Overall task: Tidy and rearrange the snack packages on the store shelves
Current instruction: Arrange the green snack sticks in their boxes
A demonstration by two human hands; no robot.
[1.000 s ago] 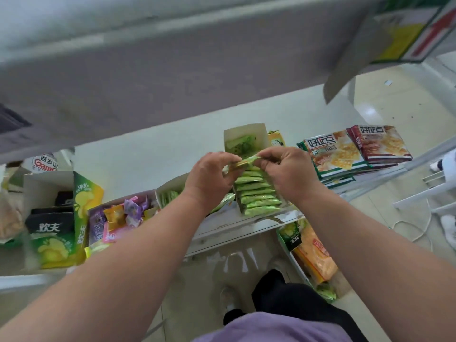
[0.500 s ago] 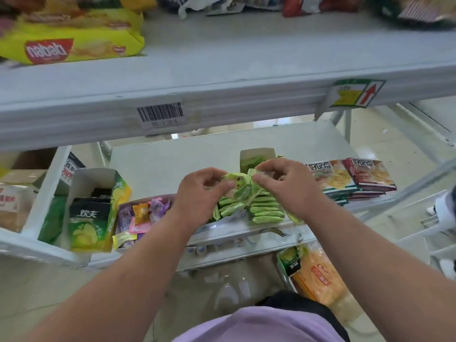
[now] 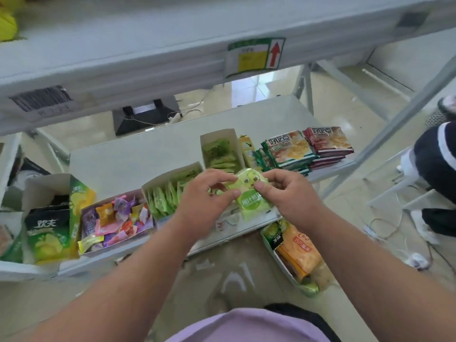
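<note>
- A white cardboard display box (image 3: 53,213) with a green and yellow printed side is standing at the left end of the lower shelf (image 3: 128,159), holding a glossy black-and-green chip bag.
- Beside it, a low open tray of mixed candies (image 3: 116,218) is showing crinkled foil wrappers in purple, orange, pink and yellow.
- Next, an open carton of green packets (image 3: 167,193) is holding thin shiny sachets standing on edge in a row.
- The left hand (image 3: 204,201) is pinching the left edge of a light-green snack packet (image 3: 249,196) between thumb and curled fingers.
- The packet, a flat glossy pouch with a cartoon face, is being held above the shelf's front edge, its long axis running away from the person and tilting slightly left at the top.
- The right hand (image 3: 293,196) is pinching the packet's right edge the same way.
- A second open carton (image 3: 219,151) of green sachets is sitting behind the hands.
- At the right, flat stacks of cracker bags (image 3: 306,149) are lying in green and red wrappers.
</note>
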